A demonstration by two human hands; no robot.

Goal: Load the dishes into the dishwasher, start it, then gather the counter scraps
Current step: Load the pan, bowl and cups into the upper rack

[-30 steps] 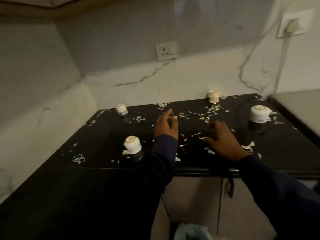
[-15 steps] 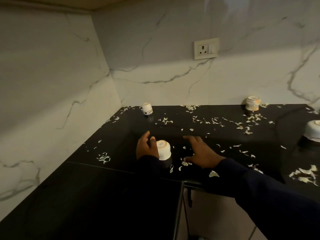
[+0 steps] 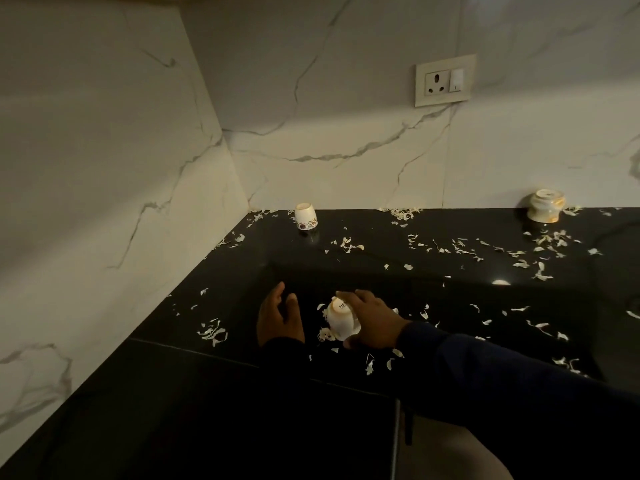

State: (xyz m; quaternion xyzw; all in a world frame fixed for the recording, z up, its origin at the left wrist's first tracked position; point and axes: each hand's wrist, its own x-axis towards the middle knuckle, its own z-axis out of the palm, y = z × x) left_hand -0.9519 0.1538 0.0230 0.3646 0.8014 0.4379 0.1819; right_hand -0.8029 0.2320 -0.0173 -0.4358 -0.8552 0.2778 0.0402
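**Mia:** Where is the little white cup point(image 3: 341, 318) now?

**Sam:** It sits upside down on the black counter point(image 3: 450, 296), near the front edge. The right hand point(image 3: 372, 318) is on it. The fingers lie over its top and side, and the thumb comes round low at the front.

**Mia:** Why hold it like that?

**Sam:** I think the hand is about to lift it, so it can go in the dishwasher. A cup turned over has no handle to grab, so you wrap your hand round it.

**Mia:** And the left hand point(image 3: 278, 315)?

**Sam:** It is just beside the cup, not touching it. Its fingers are loose and a bit apart, and it holds nothing. Maybe it waits there to help, or to sweep the scraps point(image 3: 212, 332).

**Mia:** The scraps are all over!

**Sam:** Yes, pale bits lie all over the counter. Two more cups are turned over at the back by the wall: a flowery cup point(image 3: 305, 216) near the corner, and a bowl-shaped cup point(image 3: 543, 209) far to the right. So I think the loading is not done.

**Mia:** What changed from a moment ago?

**Sam:** Before, the left hand was right against the cup and the right hand lay flat on the counter next to it. Now the right hand has the cup and the left hand has moved off. The cup also looks tipped a little now.
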